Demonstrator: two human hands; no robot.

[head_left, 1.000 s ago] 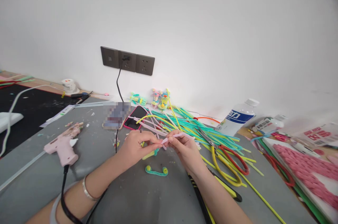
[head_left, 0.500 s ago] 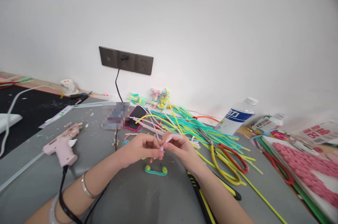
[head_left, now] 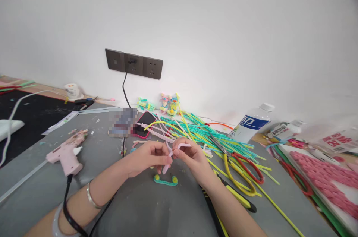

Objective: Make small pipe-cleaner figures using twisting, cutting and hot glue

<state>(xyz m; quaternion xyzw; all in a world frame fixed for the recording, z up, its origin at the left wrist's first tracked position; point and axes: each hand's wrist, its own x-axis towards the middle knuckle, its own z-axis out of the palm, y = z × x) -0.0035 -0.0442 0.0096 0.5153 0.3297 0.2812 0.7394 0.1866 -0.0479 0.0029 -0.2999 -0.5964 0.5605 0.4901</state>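
Between both hands, above the middle of the grey table, is a pale pink pipe cleaner [head_left: 165, 169]. My left hand [head_left: 149, 158] pinches it with thumb and fingers closed. My right hand [head_left: 188, 154] pinches it too, close beside the left fingertips; a bent length runs over the right fingers. Just below the hands lies a turquoise pipe cleaner piece [head_left: 166, 183] with yellow coiled ends. Part of the pink pipe cleaner is hidden by the fingers.
A heap of pipe cleaners [head_left: 223, 144] lies to the right, with red-and-yellow scissors [head_left: 237, 166] on it. A pink glue gun [head_left: 65, 155] rests at left. Yellow-black pliers [head_left: 236, 194] lie under my right forearm. A bottle [head_left: 250, 123] and small figures [head_left: 169, 103] stand behind.
The pink pipe cleaner has shifted in my fingers; one end now sticks out lower, below the fingertips. My hands have barely moved.
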